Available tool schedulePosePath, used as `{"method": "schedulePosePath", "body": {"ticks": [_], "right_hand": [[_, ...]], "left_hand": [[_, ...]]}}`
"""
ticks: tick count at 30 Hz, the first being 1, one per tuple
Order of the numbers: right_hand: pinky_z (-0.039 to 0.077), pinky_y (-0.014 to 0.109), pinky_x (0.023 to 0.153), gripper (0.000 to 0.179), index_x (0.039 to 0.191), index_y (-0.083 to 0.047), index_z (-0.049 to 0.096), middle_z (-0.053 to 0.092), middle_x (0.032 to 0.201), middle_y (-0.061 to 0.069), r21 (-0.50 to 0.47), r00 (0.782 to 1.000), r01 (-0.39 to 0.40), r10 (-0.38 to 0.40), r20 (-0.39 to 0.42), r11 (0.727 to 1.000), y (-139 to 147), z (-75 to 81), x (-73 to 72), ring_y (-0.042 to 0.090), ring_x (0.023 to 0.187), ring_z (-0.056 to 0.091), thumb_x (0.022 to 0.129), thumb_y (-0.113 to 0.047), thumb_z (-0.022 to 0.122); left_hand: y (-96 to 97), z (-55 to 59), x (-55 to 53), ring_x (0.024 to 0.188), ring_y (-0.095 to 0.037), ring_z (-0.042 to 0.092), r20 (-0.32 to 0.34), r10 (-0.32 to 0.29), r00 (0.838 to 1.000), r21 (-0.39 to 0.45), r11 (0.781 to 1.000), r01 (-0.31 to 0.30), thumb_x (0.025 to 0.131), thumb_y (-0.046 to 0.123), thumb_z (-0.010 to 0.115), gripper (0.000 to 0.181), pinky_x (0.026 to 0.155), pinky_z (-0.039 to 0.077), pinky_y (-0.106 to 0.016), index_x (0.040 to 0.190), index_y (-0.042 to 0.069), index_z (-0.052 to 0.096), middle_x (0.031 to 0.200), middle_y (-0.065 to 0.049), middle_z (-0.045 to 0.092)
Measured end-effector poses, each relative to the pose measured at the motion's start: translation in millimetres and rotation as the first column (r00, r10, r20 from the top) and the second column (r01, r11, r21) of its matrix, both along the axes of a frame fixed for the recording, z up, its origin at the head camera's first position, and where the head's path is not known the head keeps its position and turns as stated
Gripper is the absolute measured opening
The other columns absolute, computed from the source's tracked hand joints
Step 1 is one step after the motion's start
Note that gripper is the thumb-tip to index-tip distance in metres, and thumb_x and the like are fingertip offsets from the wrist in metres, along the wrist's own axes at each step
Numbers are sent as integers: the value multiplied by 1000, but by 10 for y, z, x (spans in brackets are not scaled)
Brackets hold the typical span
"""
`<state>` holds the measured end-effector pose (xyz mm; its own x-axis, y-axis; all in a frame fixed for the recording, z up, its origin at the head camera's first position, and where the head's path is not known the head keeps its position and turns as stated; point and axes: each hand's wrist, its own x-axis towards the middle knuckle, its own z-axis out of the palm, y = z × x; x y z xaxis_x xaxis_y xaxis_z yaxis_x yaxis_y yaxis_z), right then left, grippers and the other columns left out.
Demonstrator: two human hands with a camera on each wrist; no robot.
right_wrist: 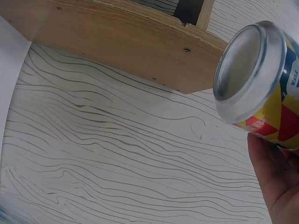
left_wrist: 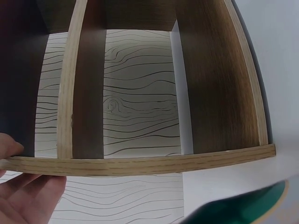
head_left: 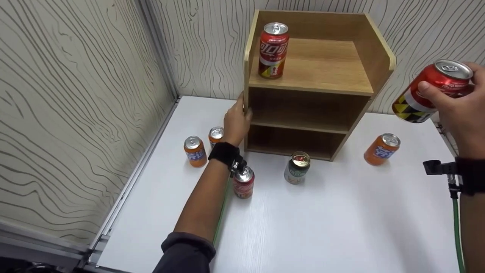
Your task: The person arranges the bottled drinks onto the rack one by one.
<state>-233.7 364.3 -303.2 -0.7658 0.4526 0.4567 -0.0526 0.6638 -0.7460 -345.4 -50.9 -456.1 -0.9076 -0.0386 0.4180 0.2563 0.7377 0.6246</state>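
A red can (head_left: pixel 427 93) is held up tilted to the right of the wooden shelf unit (head_left: pixel 326 62), clear of the tabletop (head_left: pixel 322 223). The head view shows its lid and pull tab; only the right wrist view shows its silver base. The left wrist view looks through the unit's open back to the patterned wall (left_wrist: pixel 140 98). The right grip (head_left: pixel 460 108) is wrapped round the can, opened to its width; the left grip (head_left: pixel 237 123) pinches the unit's side board, thumb inside, fingers outside. On the top shelf a second red can (head_left: pixel 273 51) stands by the left edge, with bare board to its right. A green can (head_left: pixel 296 170) stands just before the unit; an orange can (head_left: pixel 380 150) stands off its right side. The tabletop's front stretch is open.
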Motion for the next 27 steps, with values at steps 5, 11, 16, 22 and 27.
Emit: {"method": "schedulePosePath", "body": {"ticks": [5,11,16,22,27], "right_hand": [[43,30,122,64,151,-23,51,61,144,-2,21,1000,-16,16,-23,1000,-23,37,-48,8,129,57,94,-34,77],[46,27,118,63,149,-21,54,59,132,-16,27,996,-57,59,-63,998,-79,112,-121,3,120,58,92,-33,79],[47,26,117,64,150,-20,53,57,134,-16,49,998,-53,55,-44,997,-175,217,-165,6,124,59,93,-35,78],[44,27,120,63,151,-21,51,59,146,0,77,998,-57,58,-17,995,-306,352,-231,14,135,59,95,-37,76],[44,26,119,64,149,-20,53,61,143,-1,100,997,-67,71,-34,993,-353,433,-310,12,132,60,93,-39,77]], "left_hand": [[4,-8,-2,111,-29,76,7,3,1000,2,1000,-3,105,17,62,54,92,62,-42,156,7,47,131,-16,74],[0,-24,-11,107,-29,77,-12,6,1000,-8,1000,-6,105,17,63,52,89,63,-42,154,6,49,127,-16,76],[-6,-22,-9,105,-29,77,-6,8,1000,-9,1000,-8,105,18,63,53,87,63,-43,155,7,48,127,-16,76],[-9,-16,-4,102,-30,77,6,3,1000,-10,1000,-3,105,17,62,54,86,62,-43,156,6,47,123,-16,76],[0,0,0,102,-30,76,18,-1,1000,-5,1000,1,105,16,61,56,87,62,-43,158,6,45,126,-17,75]]}}
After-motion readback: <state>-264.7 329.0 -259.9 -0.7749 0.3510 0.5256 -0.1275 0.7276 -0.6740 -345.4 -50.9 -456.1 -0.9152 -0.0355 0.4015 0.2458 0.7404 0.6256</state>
